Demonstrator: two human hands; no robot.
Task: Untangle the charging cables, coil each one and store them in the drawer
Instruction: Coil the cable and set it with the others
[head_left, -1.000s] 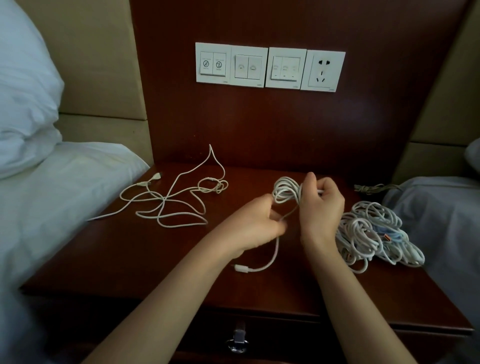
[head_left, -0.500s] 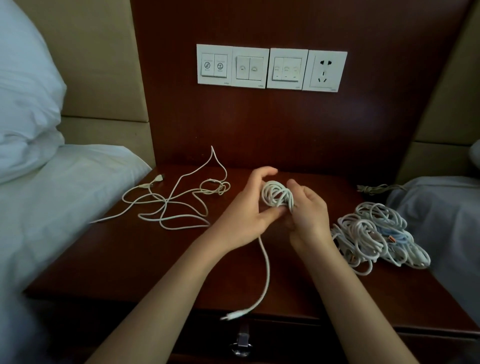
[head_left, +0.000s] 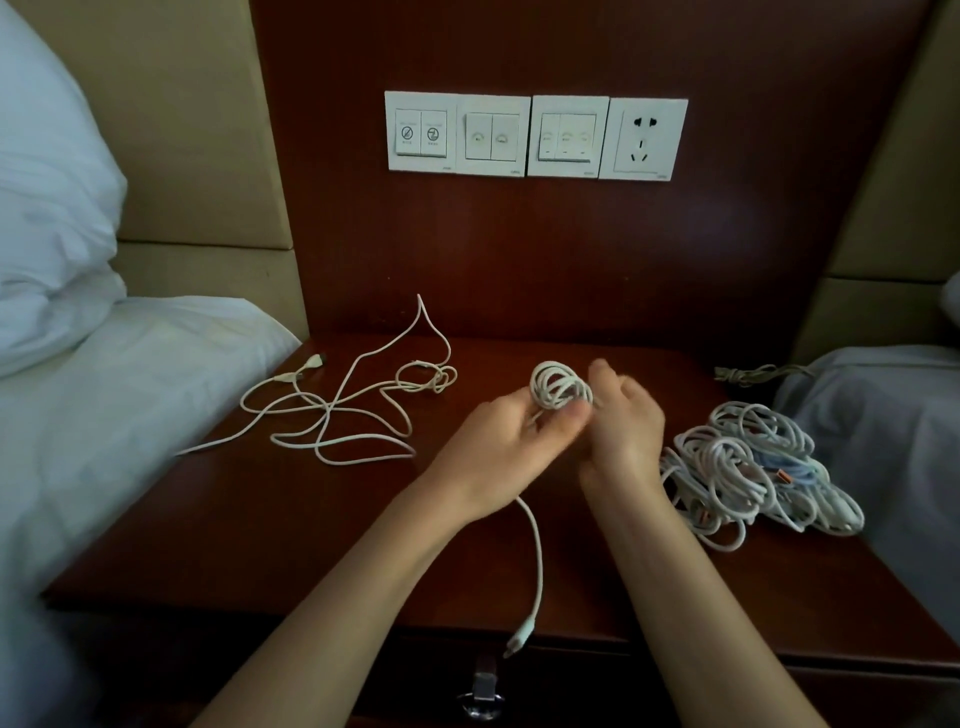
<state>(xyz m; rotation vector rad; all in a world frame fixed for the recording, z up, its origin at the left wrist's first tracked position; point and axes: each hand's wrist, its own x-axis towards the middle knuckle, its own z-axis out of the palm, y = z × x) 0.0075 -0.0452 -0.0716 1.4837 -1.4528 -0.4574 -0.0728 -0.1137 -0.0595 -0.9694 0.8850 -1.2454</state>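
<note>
Mid-frame, the left hand (head_left: 496, 449) pinches a small white cable coil (head_left: 560, 392) between thumb and fingers. The coil's tail hangs to lower centre, past the nightstand (head_left: 260, 525) edge. The right hand (head_left: 626, 431), blurred, curls just right of the coil; I can't tell whether it grips. A cable pile (head_left: 753, 467) lies further right.

Bare forearms reach frame edge; left hand (head_left: 493, 452), right hand (head_left: 626, 436) bare.

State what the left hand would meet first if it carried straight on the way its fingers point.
The left hand points away and rightward and pinches the coiled cable. Just beyond the coil lies the right hand, which it would probably meet first, though blur hides the exact gap.
</note>
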